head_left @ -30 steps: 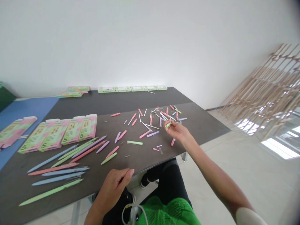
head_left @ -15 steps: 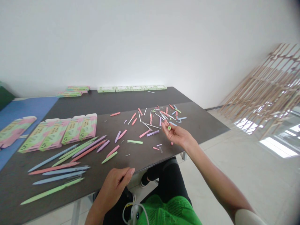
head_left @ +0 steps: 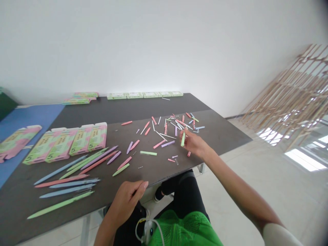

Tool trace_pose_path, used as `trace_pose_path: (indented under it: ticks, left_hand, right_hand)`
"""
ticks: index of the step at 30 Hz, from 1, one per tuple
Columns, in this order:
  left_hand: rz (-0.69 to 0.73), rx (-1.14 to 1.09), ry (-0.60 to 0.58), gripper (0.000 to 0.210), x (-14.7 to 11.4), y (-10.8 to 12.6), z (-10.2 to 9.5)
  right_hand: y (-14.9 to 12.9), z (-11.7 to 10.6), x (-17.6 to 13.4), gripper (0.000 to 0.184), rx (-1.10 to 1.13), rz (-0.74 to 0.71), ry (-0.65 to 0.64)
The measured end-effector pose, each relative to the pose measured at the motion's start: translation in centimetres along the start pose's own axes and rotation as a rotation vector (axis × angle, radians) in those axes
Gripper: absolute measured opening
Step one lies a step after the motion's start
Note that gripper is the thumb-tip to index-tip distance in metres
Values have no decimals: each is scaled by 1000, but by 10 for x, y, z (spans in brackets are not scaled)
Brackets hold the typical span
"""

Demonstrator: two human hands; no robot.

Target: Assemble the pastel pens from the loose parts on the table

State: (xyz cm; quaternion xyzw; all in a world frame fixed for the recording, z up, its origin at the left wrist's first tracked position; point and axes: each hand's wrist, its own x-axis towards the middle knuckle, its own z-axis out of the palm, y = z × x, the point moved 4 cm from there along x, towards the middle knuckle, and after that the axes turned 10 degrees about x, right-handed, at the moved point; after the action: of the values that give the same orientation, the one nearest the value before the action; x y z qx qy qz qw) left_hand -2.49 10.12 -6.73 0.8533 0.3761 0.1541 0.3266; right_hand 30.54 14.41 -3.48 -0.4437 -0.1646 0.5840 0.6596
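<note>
I've got the right hand (head_left: 194,144) over the surface (head_left: 161,175), toward its right corner, fingers closed on a green pen piece (head_left: 182,139), tilted near upright. Left hand (head_left: 128,198) at the near edge, fingers curled in; can't tell if they grip anything. Loose pen parts (head_left: 167,144) scattered from mid-surface toward the right corner. Longer pens (head_left: 61,205) lie by the near edge, left; printed cartons (head_left: 97,137) just behind, flat boxes (head_left: 134,95) along the far edge.

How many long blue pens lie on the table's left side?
3. One blue pen lies nearest the boxes; a second and a third lie together between a red pen and a green pen. None seems hidden.
</note>
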Motion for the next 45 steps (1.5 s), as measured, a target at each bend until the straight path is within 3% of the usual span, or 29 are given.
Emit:
trace_pose_path:
  ticks: [7, 12, 19, 26, 35, 40, 45]
  left_hand:
    - [6, -6, 4, 52, 0, 3, -2]
    - [2, -8, 8, 50, 1, 2, 0]
    - [-3, -11, 2, 50, -1, 3, 0]
    - [-16, -9, 5, 50, -1, 3, -1]
    - [-13, -1, 8, 51, 0, 4, -2]
    - [-20, 2, 7, 53, -1, 4, -2]
    - [-21, -11, 10, 52, 0, 4, -2]
  right_hand:
    - [-9, -31, 16, 37, -501, -136, -161]
    - [-8, -34, 12, 31, -816, -145, -349]
    - [-15, -29, 13, 9, -1110, -435, -416]
    - [-9, -40, 6, 31, -1286, -620, -384]
    - [-11, -43, -4, 19, -1344, -712, -465]
    - [-8, -39, -4, 24, -1493, -738, -410]
    - [-30, -45, -4, 28, -1402, -720, -234]
